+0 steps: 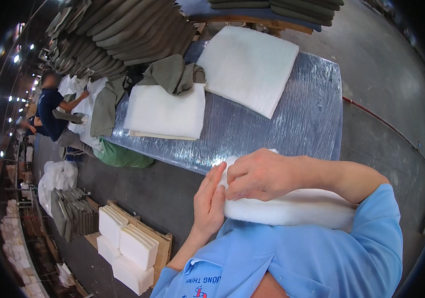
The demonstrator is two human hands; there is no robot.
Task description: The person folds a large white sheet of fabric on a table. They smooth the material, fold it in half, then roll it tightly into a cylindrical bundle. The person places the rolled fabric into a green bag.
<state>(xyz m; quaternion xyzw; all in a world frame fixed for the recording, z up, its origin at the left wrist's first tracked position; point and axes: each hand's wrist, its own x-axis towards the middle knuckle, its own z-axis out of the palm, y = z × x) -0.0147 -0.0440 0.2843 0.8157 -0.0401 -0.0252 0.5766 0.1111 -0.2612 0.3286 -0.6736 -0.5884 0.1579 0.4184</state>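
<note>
A thick white padded cushion (pixel 292 211) is held against the front of my blue shirt, its long side running left to right. My right hand (pixel 259 174) reaches across its top with the fingers curled closed on the white padding near the left end. At that end my left hand (pixel 209 202) lies with its fingers straight and together, the palm side against the cushion. The padding under my right fingers is partly hidden. Just beyond stands a table (pixel 317 119) covered in shiny clear plastic film. On it lie a white padding sheet (pixel 247 64) and a smaller stack of white padding (pixel 165 111).
A crumpled grey-green fabric cover (pixel 175 74) rests on the smaller stack. Piled grey-green cushions (pixel 138 30) rise behind it. A co-worker (pixel 51 109) handles white material at the left. White foam blocks (pixel 128 243) stand on a board at lower left, near a green bag (pixel 120 154).
</note>
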